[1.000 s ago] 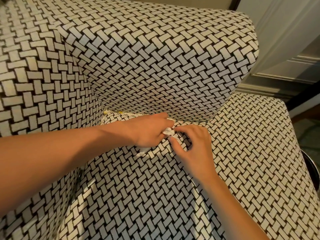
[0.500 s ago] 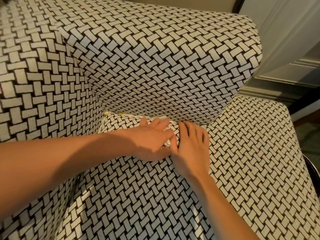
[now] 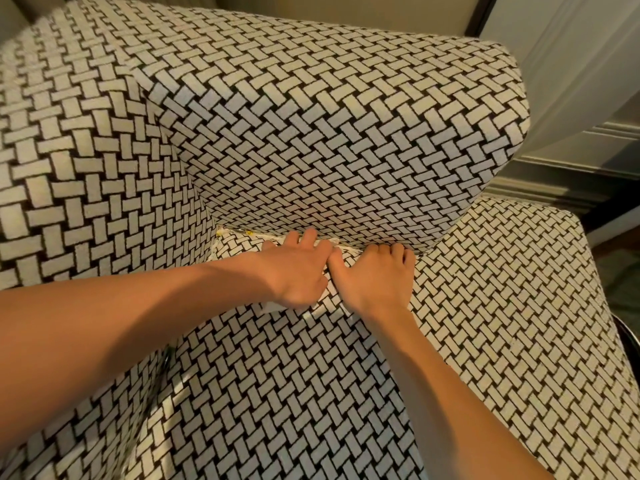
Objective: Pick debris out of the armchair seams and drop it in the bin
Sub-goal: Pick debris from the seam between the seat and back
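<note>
The armchair's seat cushion (image 3: 311, 393) wears a black-and-white basket-weave cover. Both hands work at the seam (image 3: 349, 249) where the cushion meets the upright side. My left hand (image 3: 298, 271) lies on the cushion with its fingers stretched into the seam, and crumpled white paper (image 3: 268, 308) shows from under its palm. My right hand (image 3: 375, 278) is beside it, thumb touching the left hand, fingers bent down into the seam with the tips hidden. A white scrap (image 3: 332, 241) and yellow bits (image 3: 221, 233) sit in the seam.
The armchair's tall padded side (image 3: 329, 116) rises right behind the hands, and the other padded side (image 3: 86, 168) closes off the left. A dark round rim (image 3: 631, 336) shows at the right edge beyond the cushion. White panelled wall and skirting (image 3: 571, 174) stand at the upper right.
A second ago both hands pinched a white scrap above the cushion. They then flattened onto the cushion and have now slid forward, fingers pushing into the seam.
</note>
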### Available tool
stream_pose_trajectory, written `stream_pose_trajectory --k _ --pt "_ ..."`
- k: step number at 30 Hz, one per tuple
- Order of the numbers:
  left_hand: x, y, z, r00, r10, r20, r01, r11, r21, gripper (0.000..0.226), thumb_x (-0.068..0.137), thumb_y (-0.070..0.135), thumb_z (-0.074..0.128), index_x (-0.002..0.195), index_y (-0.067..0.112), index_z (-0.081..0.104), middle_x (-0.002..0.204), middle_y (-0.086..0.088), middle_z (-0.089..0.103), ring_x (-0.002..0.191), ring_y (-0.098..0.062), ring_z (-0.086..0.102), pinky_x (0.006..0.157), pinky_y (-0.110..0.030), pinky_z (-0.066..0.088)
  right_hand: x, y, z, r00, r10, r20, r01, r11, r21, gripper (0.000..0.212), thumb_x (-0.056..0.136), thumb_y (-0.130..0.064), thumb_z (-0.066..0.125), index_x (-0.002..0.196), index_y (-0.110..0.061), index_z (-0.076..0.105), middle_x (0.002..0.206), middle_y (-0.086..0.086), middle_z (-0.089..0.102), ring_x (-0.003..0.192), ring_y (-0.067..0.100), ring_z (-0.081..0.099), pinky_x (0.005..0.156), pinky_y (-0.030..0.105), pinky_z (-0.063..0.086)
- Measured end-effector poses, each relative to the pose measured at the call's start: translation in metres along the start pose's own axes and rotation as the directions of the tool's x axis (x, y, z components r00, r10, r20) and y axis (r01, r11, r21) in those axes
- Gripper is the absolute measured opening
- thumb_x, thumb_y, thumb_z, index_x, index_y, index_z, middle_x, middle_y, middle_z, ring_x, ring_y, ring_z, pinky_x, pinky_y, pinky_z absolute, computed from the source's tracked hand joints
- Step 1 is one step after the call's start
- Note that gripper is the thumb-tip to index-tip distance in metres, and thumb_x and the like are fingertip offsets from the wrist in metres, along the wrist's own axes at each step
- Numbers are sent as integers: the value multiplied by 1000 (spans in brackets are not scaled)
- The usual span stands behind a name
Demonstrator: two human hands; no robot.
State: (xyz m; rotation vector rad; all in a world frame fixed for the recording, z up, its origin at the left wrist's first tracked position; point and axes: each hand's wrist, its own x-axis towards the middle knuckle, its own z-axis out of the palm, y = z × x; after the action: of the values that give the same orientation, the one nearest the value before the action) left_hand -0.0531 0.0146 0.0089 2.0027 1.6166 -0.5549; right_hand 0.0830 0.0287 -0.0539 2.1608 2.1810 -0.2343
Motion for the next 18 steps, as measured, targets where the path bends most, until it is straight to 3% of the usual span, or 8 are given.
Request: stream_pose_trajectory --k 6,9,12,14,18 --pt "4 -3 2 999 30 -29 -29 999 31 55 102 34 36 151 20 16 157 -7 17 142 -32 26 114 -56 32 -4 -7 3 1000 7 -5 -7 999 -54 82 97 -63 11 112 -1 64 114 21 65 112 35 52 110 52 30" --pt "2 -3 1 992 97 -78 -96 995 27 38 101 31 38 136 18 29 145 -8 27 133 -31 34 109 -52 38 -16 -7 7 999 18 -38 -21 997 -78 78 98 -58 12 120 1 59 118 21 61 118 37 50 117 54 24" --pt "5 -2 2 975 183 -123 -198 972 -125 14 99 20 42 110 21 33 116 1 33 116 -22 40 103 -43 43 -24 11 16 989 -62 -136 67 997 31 69 100 -57 15 118 -4 55 120 14 58 121 33 47 117 50 26" --pt "8 1 1 965 205 -161 -245 925 -291 16 97 9 42 109 19 39 112 3 37 108 -17 42 98 -37 45 -28 26 20 975 -140 -175 157 983 91 62 102 -55 18 122 -8 53 125 10 55 124 29 43 118 48 26" --pt "11 6 -3 960 162 -229 -259 827 -500 26 101 1 37 116 20 45 108 9 40 87 -6 48 65 -17 45 -38 38 20 954 -231 -193 262 952 160 63 102 -50 26 146 -8 43 149 11 44 143 28 31 123 49 20"
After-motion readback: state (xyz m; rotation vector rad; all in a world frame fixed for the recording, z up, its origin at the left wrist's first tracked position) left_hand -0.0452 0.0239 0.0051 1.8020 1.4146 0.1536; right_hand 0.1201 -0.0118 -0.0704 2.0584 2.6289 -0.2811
